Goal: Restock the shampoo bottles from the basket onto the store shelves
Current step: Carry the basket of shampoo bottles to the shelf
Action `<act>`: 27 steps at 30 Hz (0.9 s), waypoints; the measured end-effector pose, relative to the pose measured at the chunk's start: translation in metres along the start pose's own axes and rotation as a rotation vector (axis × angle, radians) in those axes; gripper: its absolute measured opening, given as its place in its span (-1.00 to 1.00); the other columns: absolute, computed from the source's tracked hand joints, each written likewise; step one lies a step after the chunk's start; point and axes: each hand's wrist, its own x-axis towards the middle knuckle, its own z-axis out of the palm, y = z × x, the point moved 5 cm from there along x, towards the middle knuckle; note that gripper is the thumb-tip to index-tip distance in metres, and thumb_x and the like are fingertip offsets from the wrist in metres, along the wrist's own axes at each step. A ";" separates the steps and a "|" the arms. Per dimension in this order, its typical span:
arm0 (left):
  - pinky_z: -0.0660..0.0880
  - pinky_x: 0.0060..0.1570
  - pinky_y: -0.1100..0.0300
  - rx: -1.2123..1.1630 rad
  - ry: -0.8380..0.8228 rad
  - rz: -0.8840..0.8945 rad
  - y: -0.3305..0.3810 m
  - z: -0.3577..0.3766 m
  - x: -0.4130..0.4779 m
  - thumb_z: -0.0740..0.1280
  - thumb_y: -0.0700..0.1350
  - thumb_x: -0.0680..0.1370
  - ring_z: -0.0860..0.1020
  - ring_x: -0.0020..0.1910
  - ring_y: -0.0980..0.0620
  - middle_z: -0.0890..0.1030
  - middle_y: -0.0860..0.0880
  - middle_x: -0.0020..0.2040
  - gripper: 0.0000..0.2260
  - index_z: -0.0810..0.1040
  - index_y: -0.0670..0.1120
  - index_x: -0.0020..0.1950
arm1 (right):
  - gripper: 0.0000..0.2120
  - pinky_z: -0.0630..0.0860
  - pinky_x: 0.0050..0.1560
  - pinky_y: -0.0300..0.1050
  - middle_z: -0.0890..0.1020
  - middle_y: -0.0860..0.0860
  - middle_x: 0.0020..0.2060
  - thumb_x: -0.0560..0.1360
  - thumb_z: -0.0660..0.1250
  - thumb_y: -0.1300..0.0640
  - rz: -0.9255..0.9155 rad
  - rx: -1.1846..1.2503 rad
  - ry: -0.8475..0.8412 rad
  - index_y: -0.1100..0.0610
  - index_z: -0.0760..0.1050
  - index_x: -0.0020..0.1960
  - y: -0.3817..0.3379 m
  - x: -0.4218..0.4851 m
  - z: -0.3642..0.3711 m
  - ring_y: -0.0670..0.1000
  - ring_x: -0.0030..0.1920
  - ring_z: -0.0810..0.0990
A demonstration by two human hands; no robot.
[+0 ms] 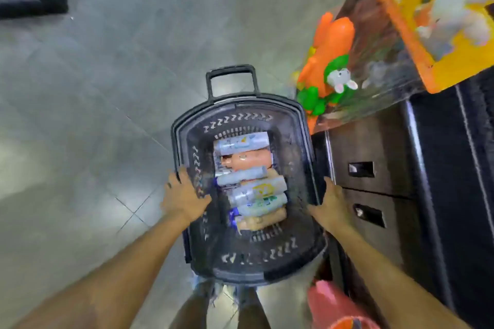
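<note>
Evidently the left hand [184, 196] grips the basket [240, 267] by its left rim, the right hand [332, 204] by its right rim; shampoo bottles [254, 189] lie piled inside.

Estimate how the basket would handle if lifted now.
Probably heavy: the basket holds a stack of bottles. Likely stiff, since it looks like moulded plastic with a thick rim. The bottles lie on their sides, so they may roll or slide if it tilts.
</note>
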 end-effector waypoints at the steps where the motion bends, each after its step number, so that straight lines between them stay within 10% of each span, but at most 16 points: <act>1: 0.36 0.33 -0.19 -0.031 0.019 -0.027 -0.005 0.006 0.009 0.48 0.11 0.46 0.19 0.50 -0.29 0.07 -0.21 0.57 -0.03 -0.10 -0.10 0.61 | -0.11 0.35 0.31 0.08 0.35 0.24 0.38 0.36 0.55 0.10 0.003 0.041 0.026 0.18 0.14 0.54 0.002 0.011 0.006 0.25 0.39 0.36; 5: 0.43 0.23 -0.18 -0.135 0.036 -0.091 -0.021 0.031 0.038 0.52 0.08 0.43 0.37 0.39 -0.29 0.15 -0.20 0.56 0.11 -0.31 -0.02 0.59 | 0.02 0.38 0.33 0.06 0.34 0.18 0.45 0.32 0.58 0.07 0.105 0.129 -0.035 0.15 0.02 0.57 0.016 0.049 0.035 0.20 0.39 0.38; 9: 0.48 0.08 -0.06 -0.410 0.136 -0.168 -0.031 0.044 0.048 0.53 -0.07 0.45 0.55 0.18 -0.27 0.45 -0.19 0.38 -0.18 0.08 -0.06 0.54 | -0.18 0.41 0.22 0.00 0.43 0.24 0.38 0.39 0.53 0.18 0.206 0.091 -0.002 0.26 0.18 0.51 0.023 0.072 0.037 0.23 0.35 0.42; 15: 0.50 0.14 -0.04 -0.517 0.051 -0.224 -0.044 0.045 0.060 0.54 -0.17 0.44 0.57 0.15 -0.20 0.56 -0.19 0.22 -0.47 0.37 -0.18 0.31 | -0.79 0.57 -0.11 -0.05 0.67 0.10 -0.17 0.38 0.48 0.34 0.217 0.267 -0.008 0.08 0.52 -0.19 0.029 0.082 0.039 0.13 -0.11 0.63; 27: 0.56 0.12 0.01 -0.724 0.136 -0.157 -0.074 -0.036 -0.015 0.58 -0.20 0.39 0.60 0.00 -0.08 0.63 -0.07 0.06 -0.57 0.47 -0.15 0.17 | -0.75 0.60 -0.19 -0.06 0.68 0.10 -0.18 0.39 0.40 0.43 0.166 0.509 0.084 0.15 0.57 -0.02 -0.004 -0.020 0.017 0.07 -0.20 0.65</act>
